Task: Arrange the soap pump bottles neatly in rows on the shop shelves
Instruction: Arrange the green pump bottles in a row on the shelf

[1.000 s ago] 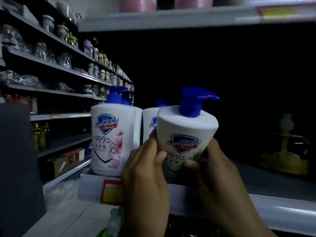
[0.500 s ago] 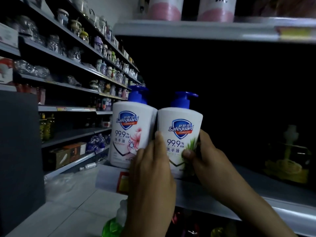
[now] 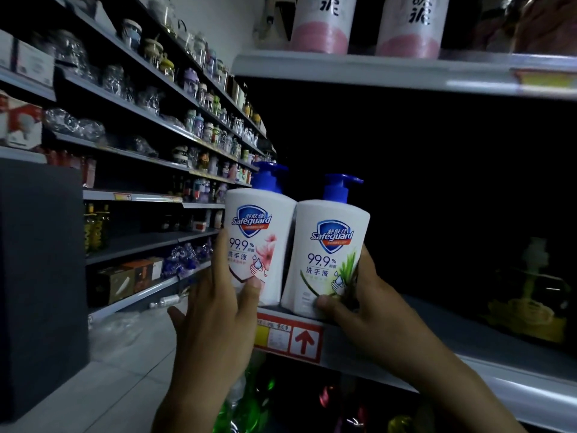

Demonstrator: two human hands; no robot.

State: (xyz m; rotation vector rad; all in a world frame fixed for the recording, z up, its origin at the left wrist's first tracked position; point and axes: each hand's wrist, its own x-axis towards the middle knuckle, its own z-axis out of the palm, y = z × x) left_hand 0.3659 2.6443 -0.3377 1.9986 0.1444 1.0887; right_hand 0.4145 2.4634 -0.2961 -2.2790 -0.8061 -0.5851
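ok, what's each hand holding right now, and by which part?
The left hand holds the pink-flower bottle by its lower body; right hand holds the green-leaf bottle by its lower body, thumb on the front.

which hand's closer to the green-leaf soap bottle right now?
Right. The right hand grips the green-leaf bottle low down, thumb across its front. The left hand holds the pink-flower bottle beside it, one bottle away.
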